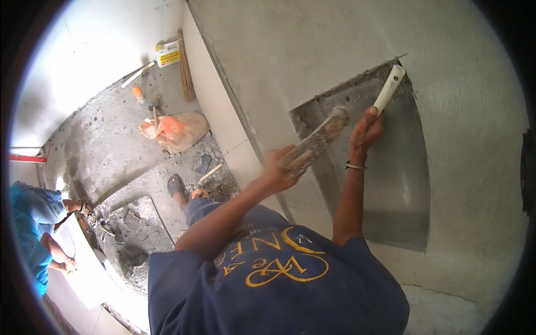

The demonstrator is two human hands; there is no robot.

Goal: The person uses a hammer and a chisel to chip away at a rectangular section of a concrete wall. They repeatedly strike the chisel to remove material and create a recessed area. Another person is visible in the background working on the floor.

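The person seems to be working on a dark, smooth patch [393, 184] in the grey wall [474, 106], and my guess is that the step now is knocking or smoothing something near its top edge. The left hand [277, 172] is closed around a long, dusty tool [317, 144]. The tool is blurry, so I cannot tell what kind it is. It slants up across the left edge of the patch, and its far end is inside, below the top edge. The right hand [367, 134] has its fingers curled around the low end of a pale tube [389, 89], with the thumb side up. The tube tips up toward the patch's top right corner, and I cannot tell if it touches the patch. The tool and the tube look well apart at their tops. I think the next move needs the right hand to keep the tube steady while the left hand guides the tool with care, away from the right fingers. The left elbow is bent, and that forearm slants up to the right. The right forearm goes nearly straight up, with a thin band [355, 166] at the wrist.
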